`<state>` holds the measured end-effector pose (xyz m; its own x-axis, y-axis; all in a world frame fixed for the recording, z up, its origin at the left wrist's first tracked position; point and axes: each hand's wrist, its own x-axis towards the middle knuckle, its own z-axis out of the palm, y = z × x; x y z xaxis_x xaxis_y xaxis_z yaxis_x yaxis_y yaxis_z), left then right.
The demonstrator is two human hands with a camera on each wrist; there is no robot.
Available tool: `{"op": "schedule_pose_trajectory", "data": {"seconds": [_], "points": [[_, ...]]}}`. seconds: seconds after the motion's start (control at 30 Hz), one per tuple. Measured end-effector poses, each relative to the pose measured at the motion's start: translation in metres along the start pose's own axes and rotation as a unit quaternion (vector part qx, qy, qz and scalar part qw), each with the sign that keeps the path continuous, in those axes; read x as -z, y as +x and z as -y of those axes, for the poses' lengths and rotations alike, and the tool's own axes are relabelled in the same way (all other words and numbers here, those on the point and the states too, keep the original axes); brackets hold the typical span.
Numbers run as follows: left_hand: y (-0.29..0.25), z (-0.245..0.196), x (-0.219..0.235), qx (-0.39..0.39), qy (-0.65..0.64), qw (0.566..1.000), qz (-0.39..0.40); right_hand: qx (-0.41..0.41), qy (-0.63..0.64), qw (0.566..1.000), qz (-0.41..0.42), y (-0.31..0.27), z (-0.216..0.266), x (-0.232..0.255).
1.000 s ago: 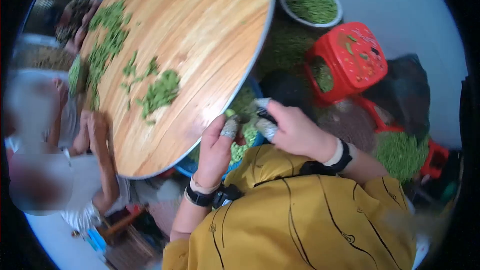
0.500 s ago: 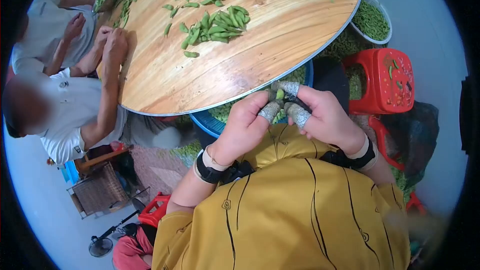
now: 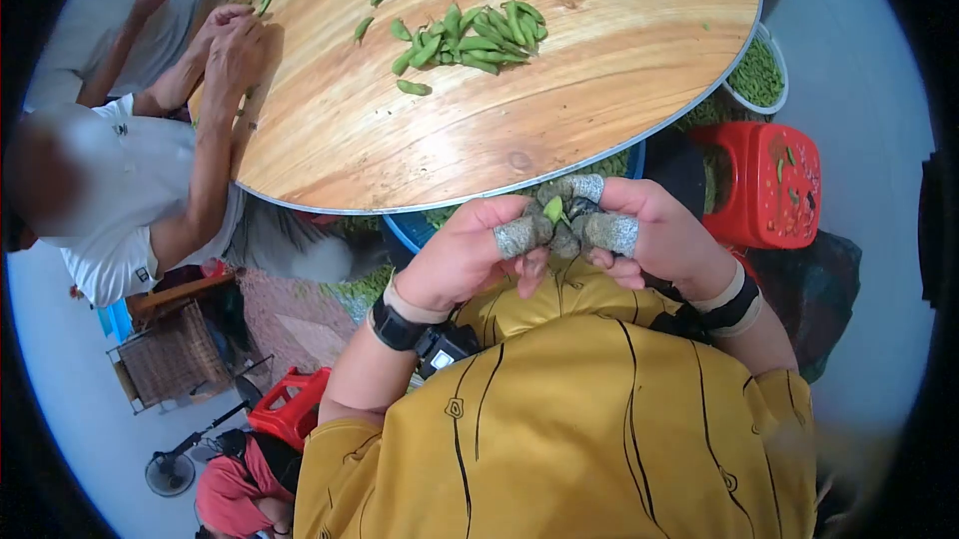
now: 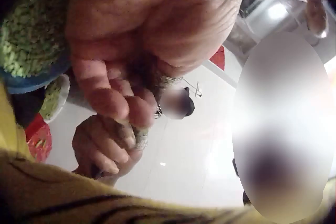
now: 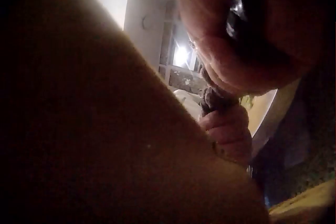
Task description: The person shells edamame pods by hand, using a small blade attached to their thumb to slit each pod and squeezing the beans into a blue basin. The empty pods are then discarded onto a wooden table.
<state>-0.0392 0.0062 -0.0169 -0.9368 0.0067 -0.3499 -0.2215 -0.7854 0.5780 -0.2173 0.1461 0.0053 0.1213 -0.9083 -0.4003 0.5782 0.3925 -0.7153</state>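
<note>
Below a round wooden table's rim (image 3: 519, 179), left hand (image 3: 470, 254) and right hand (image 3: 654, 234) meet, taped fingertips (image 3: 514, 236) pinching one green pod (image 3: 553, 209) upright between them.

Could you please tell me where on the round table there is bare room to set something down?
The round table is bare along its near edge, between the pod pile and the rim, and to the pile's right. The far left, by the seated person's hands, is crowded with pods.

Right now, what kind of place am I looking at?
Probably an informal food-prep spot where soybean pods are shelled by hand: edamame pods heaped on a round wooden table, a basin of green beans beside a red plastic stool.
</note>
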Motion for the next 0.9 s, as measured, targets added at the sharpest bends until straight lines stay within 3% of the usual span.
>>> {"op": "schedule_pose_trajectory", "data": {"seconds": [0.07, 0.13, 0.17, 0.2, 0.23, 0.27, 0.3, 0.33, 0.43, 0.53, 0.6, 0.67, 0.7, 0.73, 0.77, 0.87, 0.9], "points": [[0.000, 0.003, -0.003, -0.011, -0.041, 0.999, 0.000, -0.015, -0.043, 0.999, -0.018, 0.004, 0.003, -0.004], [0.001, 0.004, -0.003, -0.045, 0.248, 0.961, -0.114, -0.027, -0.087, 0.995, -0.035, 0.009, 0.006, -0.009], [0.004, 0.014, -0.006, -0.119, 0.256, 0.943, -0.174, -0.045, -0.130, 0.989, -0.046, 0.010, 0.006, -0.011], [0.001, 0.013, -0.008, -0.121, 0.256, 0.943, -0.176, -0.061, -0.172, 0.982, -0.056, 0.011, 0.006, -0.014], [-0.003, 0.010, -0.011, -0.163, 0.509, 0.814, -0.227, -0.061, -0.172, 0.982, -0.054, 0.012, 0.006, -0.018], [-0.006, 0.007, -0.013, -0.191, 0.720, 0.615, -0.258, -0.054, -0.178, 0.981, -0.061, 0.013, 0.006, -0.022], [-0.006, 0.011, -0.010, -0.266, 0.734, 0.569, -0.258, -0.048, -0.182, 0.980, -0.069, 0.013, 0.005, -0.025], [-0.007, 0.012, -0.010, -0.266, 0.735, 0.567, -0.261, -0.047, -0.183, 0.980, -0.066, 0.014, 0.005, -0.027], [-0.010, 0.016, -0.012, -0.293, 0.788, 0.476, -0.256, -0.049, -0.208, 0.973, -0.087, 0.015, 0.004, -0.029], [-0.014, 0.022, -0.011, -0.281, 0.793, 0.467, -0.272, -0.030, -0.216, 0.973, -0.072, 0.017, -0.001, -0.029], [-0.017, 0.022, -0.010, -0.263, 0.793, 0.483, -0.262, -0.012, -0.240, 0.968, -0.070, 0.017, -0.006, -0.029], [-0.019, 0.021, -0.010, -0.218, 0.656, 0.677, -0.253, -0.002, -0.245, 0.967, -0.069, 0.016, -0.011, -0.027], [-0.020, 0.019, -0.008, -0.218, 0.656, 0.677, -0.253, 0.007, -0.250, 0.966, -0.069, 0.015, -0.013, -0.027], [-0.023, 0.016, -0.005, -0.136, 0.389, 0.880, -0.234, 0.007, -0.251, 0.965, -0.070, 0.014, -0.013, -0.026], [-0.024, 0.015, -0.003, -0.038, 0.077, 0.979, -0.186, -0.006, -0.215, 0.975, -0.064, 0.013, -0.013, -0.024], [-0.026, 0.024, 0.002, -0.058, 0.099, 0.981, -0.155, -0.030, -0.181, 0.981, -0.064, 0.011, -0.015, -0.020], [-0.025, 0.021, -0.004, -0.035, 0.161, 0.970, -0.178, -0.040, -0.183, 0.980, -0.070, 0.012, -0.016, -0.018]]}}
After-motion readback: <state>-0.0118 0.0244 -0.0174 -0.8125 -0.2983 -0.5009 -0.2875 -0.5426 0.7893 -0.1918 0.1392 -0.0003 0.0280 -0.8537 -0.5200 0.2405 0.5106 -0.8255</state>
